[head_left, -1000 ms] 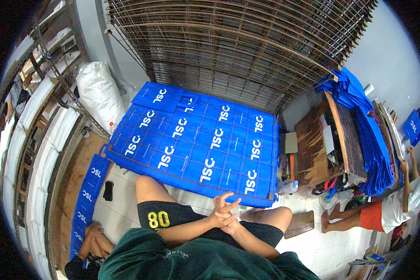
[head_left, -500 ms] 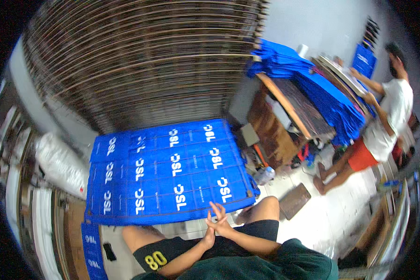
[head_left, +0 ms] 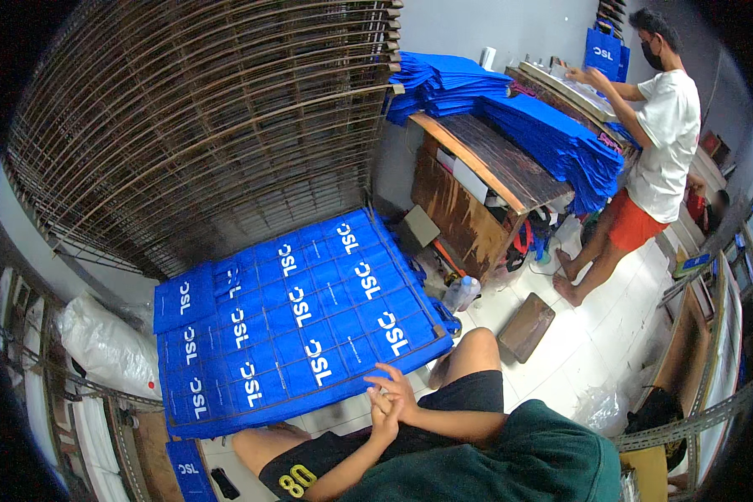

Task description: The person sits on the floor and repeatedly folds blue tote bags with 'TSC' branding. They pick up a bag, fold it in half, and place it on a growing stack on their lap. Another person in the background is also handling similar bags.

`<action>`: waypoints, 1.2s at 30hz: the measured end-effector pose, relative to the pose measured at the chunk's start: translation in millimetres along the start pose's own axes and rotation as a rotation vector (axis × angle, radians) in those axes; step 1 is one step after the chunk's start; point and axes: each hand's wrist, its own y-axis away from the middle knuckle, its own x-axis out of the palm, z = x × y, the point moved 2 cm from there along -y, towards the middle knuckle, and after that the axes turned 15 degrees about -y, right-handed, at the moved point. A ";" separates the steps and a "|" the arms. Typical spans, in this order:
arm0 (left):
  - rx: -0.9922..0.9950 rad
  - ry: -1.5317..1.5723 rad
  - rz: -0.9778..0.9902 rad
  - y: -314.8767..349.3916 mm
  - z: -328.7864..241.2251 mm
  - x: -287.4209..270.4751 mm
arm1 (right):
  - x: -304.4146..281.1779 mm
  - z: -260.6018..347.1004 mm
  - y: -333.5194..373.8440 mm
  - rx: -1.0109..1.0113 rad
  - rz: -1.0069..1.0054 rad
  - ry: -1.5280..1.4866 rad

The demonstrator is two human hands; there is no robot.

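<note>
My hands meet over my lap, near the close edge of a rack shelf covered with blue printed bags. The fingers of my right hand (head_left: 402, 391) are partly stretched out and cross over my left hand (head_left: 384, 416). My left fingers are bent in and pressed against the right hand; no object shows in either. The blue bags (head_left: 263, 356) lie flat in rows, white marks upward, with thin grid wires across them. Further wire racks (head_left: 226, 109) are stacked tilted up behind.
A person (head_left: 665, 142) in a white shirt works at a wooden table (head_left: 498, 159) with piles of blue bags (head_left: 552, 138). A brown block (head_left: 527, 326) and a plastic bottle (head_left: 462, 294) are on the tiled floor. A white plastic sack (head_left: 105, 343) lies left; a dark phone (head_left: 224, 484) below.
The view has shifted, so the rack and table sit differently in the picture. My hands stay together over my lap, the fingers slightly rearranged. The person at the table keeps both arms raised over it.
</note>
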 end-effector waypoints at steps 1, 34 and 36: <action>0.062 -0.067 -0.012 0.1 -3.7 -0.4 | -1.5 -2.4 -4.2 -0.016 0.074 0.031; -0.540 -0.473 0.497 -23.0 53.4 -16.4 | -203.1 -89.8 -59.3 0.862 -0.123 0.692; -0.551 -0.489 0.511 -22.6 51.3 -17.1 | -202.4 -90.5 -60.4 0.870 -0.127 0.701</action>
